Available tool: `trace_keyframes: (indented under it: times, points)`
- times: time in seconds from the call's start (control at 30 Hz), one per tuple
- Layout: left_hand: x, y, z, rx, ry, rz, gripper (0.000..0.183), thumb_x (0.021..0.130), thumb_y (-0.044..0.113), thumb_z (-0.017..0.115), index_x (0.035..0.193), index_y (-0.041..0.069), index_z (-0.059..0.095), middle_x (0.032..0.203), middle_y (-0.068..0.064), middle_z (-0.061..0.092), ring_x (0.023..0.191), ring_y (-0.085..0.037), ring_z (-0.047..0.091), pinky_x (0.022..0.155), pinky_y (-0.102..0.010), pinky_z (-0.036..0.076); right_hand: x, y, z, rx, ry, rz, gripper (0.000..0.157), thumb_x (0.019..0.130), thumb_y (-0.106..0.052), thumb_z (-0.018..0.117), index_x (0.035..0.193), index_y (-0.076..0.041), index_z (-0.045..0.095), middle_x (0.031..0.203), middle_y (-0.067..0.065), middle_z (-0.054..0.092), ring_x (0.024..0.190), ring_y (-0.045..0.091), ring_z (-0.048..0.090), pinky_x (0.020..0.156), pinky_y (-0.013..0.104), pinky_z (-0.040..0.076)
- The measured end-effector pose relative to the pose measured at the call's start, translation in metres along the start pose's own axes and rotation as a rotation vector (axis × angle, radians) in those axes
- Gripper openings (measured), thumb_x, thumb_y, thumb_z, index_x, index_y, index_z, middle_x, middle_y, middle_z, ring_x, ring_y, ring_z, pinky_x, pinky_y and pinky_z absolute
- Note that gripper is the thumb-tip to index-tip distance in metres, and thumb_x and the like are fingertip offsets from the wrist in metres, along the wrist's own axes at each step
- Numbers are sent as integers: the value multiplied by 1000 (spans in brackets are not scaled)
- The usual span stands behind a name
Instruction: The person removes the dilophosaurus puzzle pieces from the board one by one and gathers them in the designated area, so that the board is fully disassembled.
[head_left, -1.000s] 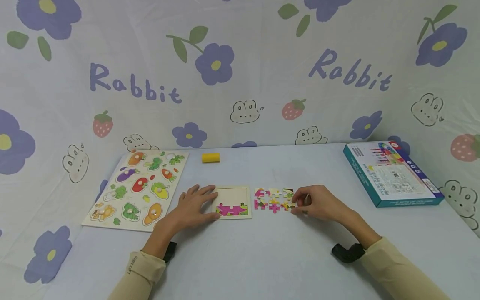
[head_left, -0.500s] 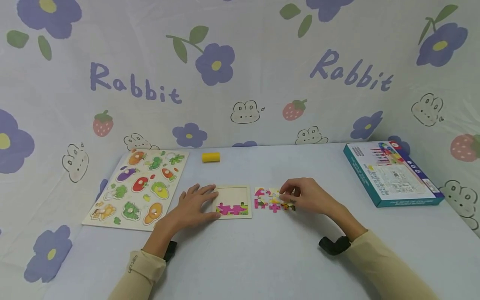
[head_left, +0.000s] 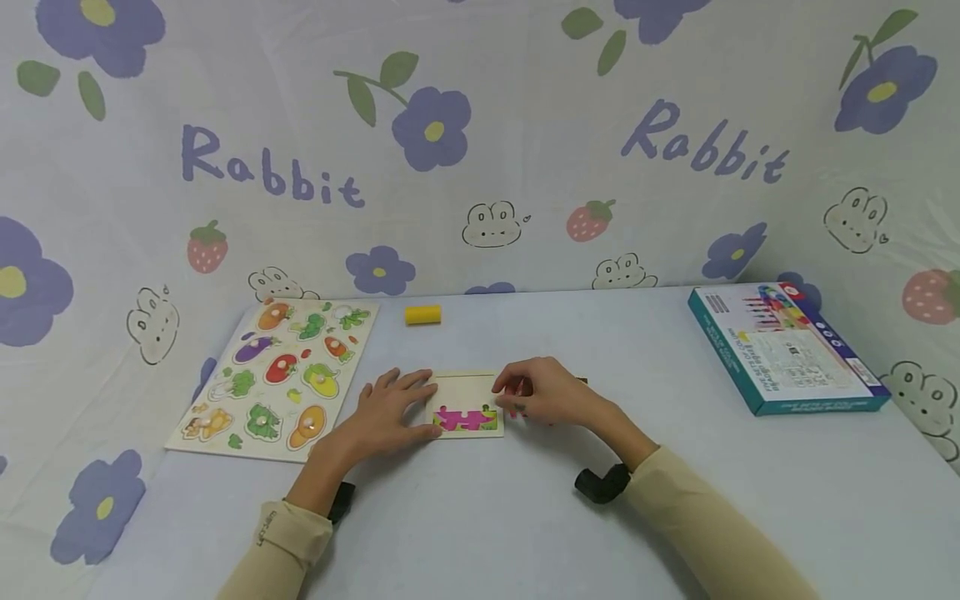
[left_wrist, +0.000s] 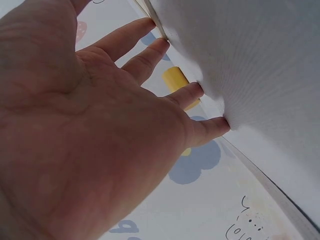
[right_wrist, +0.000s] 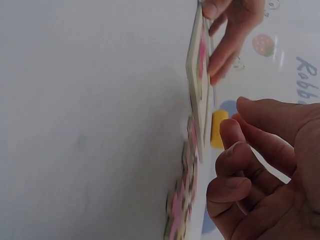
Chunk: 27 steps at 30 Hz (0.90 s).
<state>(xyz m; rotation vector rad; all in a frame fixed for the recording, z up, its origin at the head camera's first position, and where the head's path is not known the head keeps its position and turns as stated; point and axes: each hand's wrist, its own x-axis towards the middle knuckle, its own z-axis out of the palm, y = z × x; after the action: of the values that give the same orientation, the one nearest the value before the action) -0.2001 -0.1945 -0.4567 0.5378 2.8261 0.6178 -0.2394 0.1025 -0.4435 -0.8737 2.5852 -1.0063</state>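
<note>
My left hand [head_left: 386, 412] lies with spread fingers at the left side of a small wooden puzzle tray [head_left: 465, 376]. Its thumb is at the tray's lower left corner. Pink and green jigsaw pieces [head_left: 465, 419] fill the bottom row inside the tray. My right hand [head_left: 551, 390] is over the loose jigsaw pieces [right_wrist: 180, 200], its fingertips close to the tray's right edge. In the right wrist view its fingers are loosely curled and no piece shows between them. From the head view, this hand hides most of the loose pieces.
A wooden board with vegetable pieces [head_left: 295, 400] lies to the left. A yellow cylinder [head_left: 423, 315] is behind the tray. A flat teal-edged box [head_left: 787, 350] lies at the right. A patterned curtain [head_left: 480, 150] stands behind the table.
My right hand has moved left across the loose pieces, from their right end to the tray's right edge. The left hand and the tray have stayed put.
</note>
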Motion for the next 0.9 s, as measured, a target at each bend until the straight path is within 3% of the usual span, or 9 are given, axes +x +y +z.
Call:
trace_keyframes:
  times: [0.13, 0.4, 0.6, 0.9]
  points:
    - [0, 1, 0, 4, -2, -4, 72, 96, 44, 76, 157, 14, 53, 173, -6, 38, 161, -51, 22, 123, -82, 16, 12, -10, 11, -19, -38, -49, 17, 99, -18, 74, 114, -10, 77, 88, -2, 70, 73, 8, 57, 68, 21, 48]
    - [0, 1, -1, 11, -3, -7, 72, 96, 44, 75, 157, 14, 53, 173, -5, 38, 162, -50, 21, 123, -82, 17, 32, -24, 29, -23, -83, -106, 15, 99, -13, 72, 114, -9, 77, 87, 0, 73, 70, 5, 55, 65, 18, 48]
    - [0, 0, 0, 7, -2, -6, 71, 95, 44, 76, 156, 14, 54, 173, -6, 38, 161, -51, 22, 122, -83, 17, 39, -29, 39, -19, -115, -80, 19, 98, -12, 73, 117, -10, 77, 85, -1, 73, 70, 5, 55, 65, 19, 47]
    - [0, 0, 1, -3, -3, -7, 72, 95, 44, 76, 156, 14, 54, 173, -5, 38, 162, -51, 21, 122, -83, 16, 40, -32, 37, -12, -178, -27, 26, 99, -11, 73, 124, -13, 76, 86, -1, 70, 72, 7, 56, 67, 19, 45]
